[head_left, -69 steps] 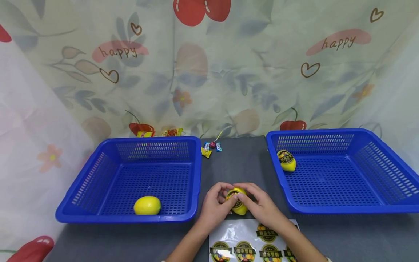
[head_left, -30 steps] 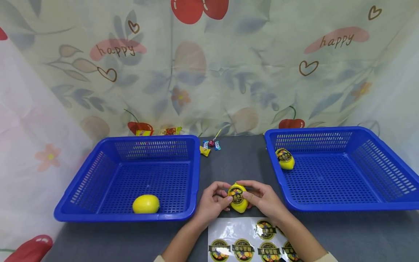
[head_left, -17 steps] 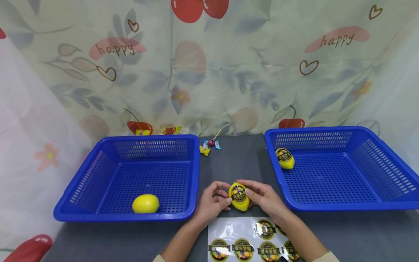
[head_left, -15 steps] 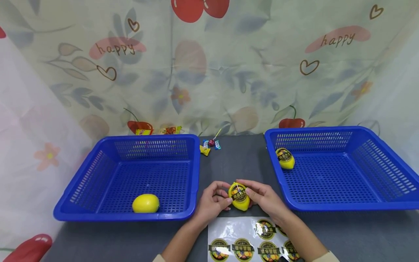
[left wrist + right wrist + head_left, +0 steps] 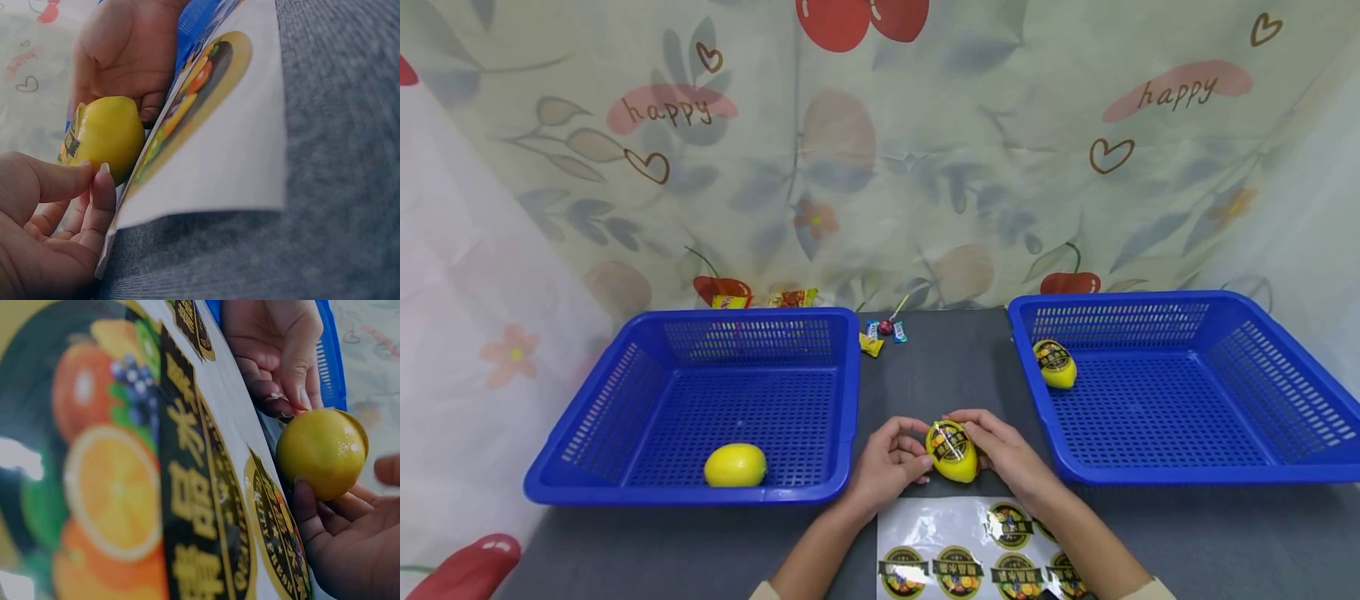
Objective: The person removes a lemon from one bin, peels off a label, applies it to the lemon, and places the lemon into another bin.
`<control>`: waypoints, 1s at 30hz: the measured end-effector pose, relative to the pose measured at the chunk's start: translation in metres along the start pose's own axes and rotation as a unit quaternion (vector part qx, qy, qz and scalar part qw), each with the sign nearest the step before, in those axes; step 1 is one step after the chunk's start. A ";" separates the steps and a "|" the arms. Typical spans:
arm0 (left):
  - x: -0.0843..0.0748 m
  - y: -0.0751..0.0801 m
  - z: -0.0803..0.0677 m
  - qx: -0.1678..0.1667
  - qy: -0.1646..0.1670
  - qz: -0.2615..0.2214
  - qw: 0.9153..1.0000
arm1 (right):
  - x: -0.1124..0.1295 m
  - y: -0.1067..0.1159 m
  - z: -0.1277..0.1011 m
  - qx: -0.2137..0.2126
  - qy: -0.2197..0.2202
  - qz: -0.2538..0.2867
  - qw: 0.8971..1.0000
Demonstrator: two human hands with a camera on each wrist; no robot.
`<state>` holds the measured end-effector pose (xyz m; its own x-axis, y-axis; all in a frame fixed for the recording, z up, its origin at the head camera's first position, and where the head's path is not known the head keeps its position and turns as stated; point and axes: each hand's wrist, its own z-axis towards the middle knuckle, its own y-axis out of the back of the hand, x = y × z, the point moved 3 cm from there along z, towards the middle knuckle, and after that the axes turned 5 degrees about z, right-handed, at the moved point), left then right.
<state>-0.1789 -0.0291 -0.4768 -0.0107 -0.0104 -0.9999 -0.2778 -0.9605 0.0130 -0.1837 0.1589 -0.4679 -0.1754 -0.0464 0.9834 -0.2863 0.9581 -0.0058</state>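
A yellow lemon (image 5: 958,468) bearing a round black-and-gold sticker (image 5: 950,442) is held between both hands, just beyond the sticker sheet. My left hand (image 5: 887,462) pinches its left side with thumb and fingertips; the left wrist view shows the thumb (image 5: 72,178) against the skin. On the other side, my right hand (image 5: 1011,458) has its fingers curled under and around the lemon. In the right wrist view the right thumb (image 5: 389,470) stands slightly apart from it. The sheet (image 5: 925,525) of similar stickers lies below, partly covered by the right forearm.
A blue basket (image 5: 700,496) on the left holds a plain lemon (image 5: 735,465). The right blue basket (image 5: 1187,475) contains a stickered lemon (image 5: 1056,364). Wrapped sweets (image 5: 871,344) and a lollipop (image 5: 886,327) lie at the back, near the patterned curtain (image 5: 910,167).
The thumbs have drawn off the sticker's middle toward the lemon's sides, leaving the sticker visible. The lemon has turned, its lower tip swinging right. Baskets and sheet stay in place.
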 end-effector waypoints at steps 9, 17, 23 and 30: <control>0.000 -0.001 -0.001 0.011 -0.006 0.004 1.000 | 0.008 -0.011 -0.009 0.019 0.117 -0.197 0.973; 0.000 -0.001 -0.002 0.019 -0.011 0.014 1.000 | 0.018 -0.015 -0.015 -0.012 0.161 -0.331 0.930; 0.002 -0.001 -0.001 0.021 -0.013 0.020 0.999 | 0.039 -0.023 -0.030 -0.044 0.188 -0.358 0.914; 0.001 -0.001 -0.001 0.024 0.000 0.016 1.000 | 0.107 -0.005 -0.074 -0.108 0.319 -0.303 0.892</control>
<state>-0.1772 -0.0287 -0.4777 -0.0192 -0.0406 -0.9990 -0.3230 -0.9454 0.0447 -0.1307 0.1701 -0.3496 0.5404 -0.4698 0.6980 0.0537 0.8471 0.5287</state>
